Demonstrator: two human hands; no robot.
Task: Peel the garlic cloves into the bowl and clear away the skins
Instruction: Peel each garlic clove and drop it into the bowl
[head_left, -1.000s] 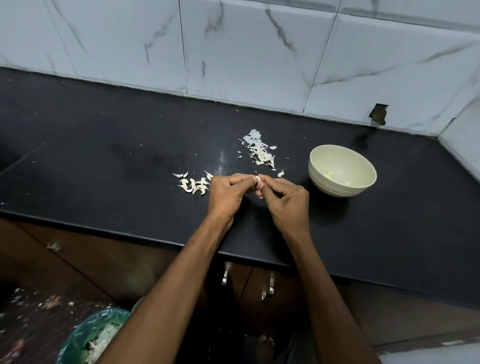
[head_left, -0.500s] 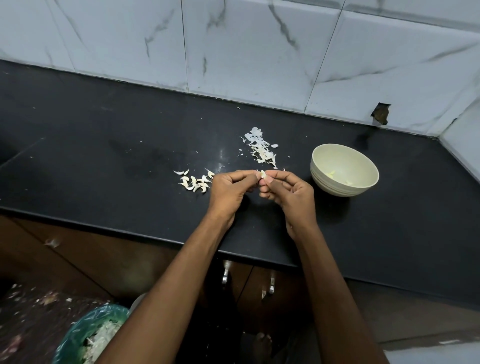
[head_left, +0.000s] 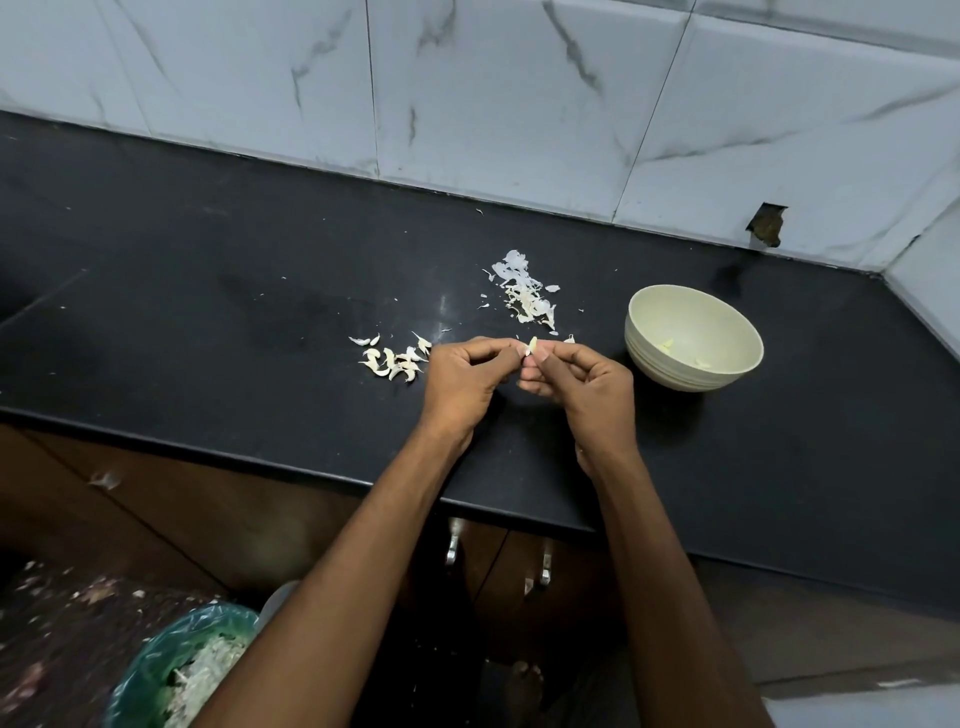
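I see open black counter (head_left: 208, 291) left of the unpeeled cloves (head_left: 393, 358). The skin pile (head_left: 524, 296) sits just beyond my 2 hands, the bowl (head_left: 693, 338) near to their right, with bare counter between. The tiled wall (head_left: 467, 104) closes the back.

Setting: home kitchen. Evidence: black stone tabletop (head_left: 208, 291) against marble-veined wall tiles (head_left: 493, 88); wooden cabinet doors (head_left: 218, 525) with metal handles (head_left: 453, 545) below; lined waste bin (head_left: 176, 670) on floor.
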